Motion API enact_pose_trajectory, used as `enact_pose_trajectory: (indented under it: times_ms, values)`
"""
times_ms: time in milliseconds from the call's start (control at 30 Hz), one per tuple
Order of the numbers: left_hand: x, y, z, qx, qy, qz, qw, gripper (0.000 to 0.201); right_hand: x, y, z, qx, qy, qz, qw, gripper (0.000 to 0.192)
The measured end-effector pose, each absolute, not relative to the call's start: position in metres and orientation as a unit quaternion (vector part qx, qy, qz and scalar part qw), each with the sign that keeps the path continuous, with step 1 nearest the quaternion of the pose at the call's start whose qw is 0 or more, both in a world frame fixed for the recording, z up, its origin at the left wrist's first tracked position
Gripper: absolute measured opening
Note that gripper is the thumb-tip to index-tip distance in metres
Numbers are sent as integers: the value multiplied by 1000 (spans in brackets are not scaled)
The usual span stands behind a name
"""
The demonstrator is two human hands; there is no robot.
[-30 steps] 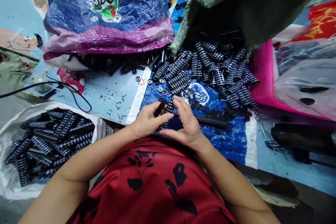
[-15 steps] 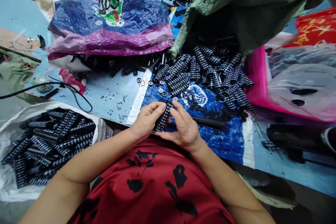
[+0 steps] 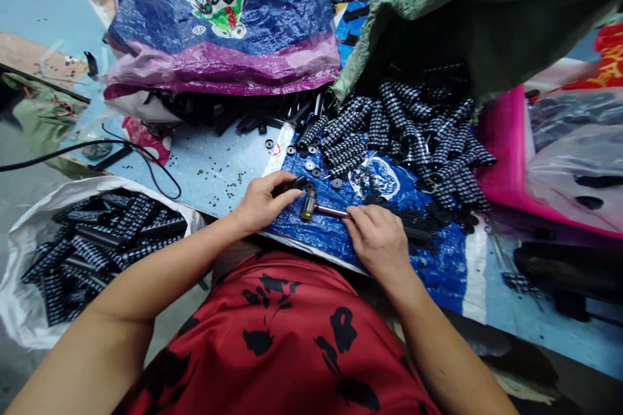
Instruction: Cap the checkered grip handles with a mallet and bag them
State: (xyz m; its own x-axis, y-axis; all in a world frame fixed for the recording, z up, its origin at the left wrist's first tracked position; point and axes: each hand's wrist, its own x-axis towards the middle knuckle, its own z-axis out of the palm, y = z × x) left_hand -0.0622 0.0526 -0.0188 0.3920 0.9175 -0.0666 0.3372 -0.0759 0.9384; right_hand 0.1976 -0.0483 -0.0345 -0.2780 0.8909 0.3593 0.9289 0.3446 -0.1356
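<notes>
My left hand (image 3: pixel 265 202) is closed around a dark tube-like piece (image 3: pixel 294 185), its far end showing past the thumb. My right hand (image 3: pixel 380 240) grips the metal handle of a small mallet (image 3: pixel 333 211). The mallet's head, with an amber-coloured face, is right beside the held piece; whether they touch I cannot tell. Both hands are over the blue plastic sheet (image 3: pixel 335 233) at the table's near edge. Beyond them lie several small round discs (image 3: pixel 337 183) and a heap of black-and-white patterned tubes (image 3: pixel 413 123).
On the left, a white sack (image 3: pixel 29 214) holds more patterned tubes. A blue-and-purple bag (image 3: pixel 165 19) covers black parts at the back. A green sack (image 3: pixel 452 19) hangs over the heap. To the right is a pink bin (image 3: pixel 501 142). A black cable (image 3: pixel 87 144) crosses the left side.
My right hand has let go of the patterned tube and now holds the mallet, farther right. My left hand keeps the tube, now turned. The view has shifted slightly.
</notes>
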Motion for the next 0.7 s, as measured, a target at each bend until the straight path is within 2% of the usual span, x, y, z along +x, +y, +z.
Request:
enact_pose_trajectory:
  times_ms: [33,100,200,300,433,467,600,633,700]
  values:
    - [-67,60,-20,729,478,242,427,27,201,-50,-35,-576,-798,-67,166,20]
    - [-75,74,-20,785,491,133,354,28,202,-52,-31,-572,-798,-79,172,18]
    - [-78,88,-22,774,499,53,386,35,190,-44,-19,-565,-782,-68,253,22]
    - [-78,91,-27,740,495,70,450,35,173,-31,-12,-563,-768,-52,301,21]
    - [-76,90,-33,727,497,94,464,33,159,-19,-11,-555,-808,-28,196,20]
    - [-75,91,-33,731,498,92,458,33,158,-18,-10,-550,-812,-25,195,20]
    - [-72,100,-29,751,484,66,445,37,152,-26,-1,-472,-819,-6,327,24]
    - [-72,103,-28,751,482,57,448,39,150,-29,-1,-446,-828,2,339,25]
    - [-70,105,-26,748,486,38,451,41,146,-34,-5,-422,-854,13,302,23]
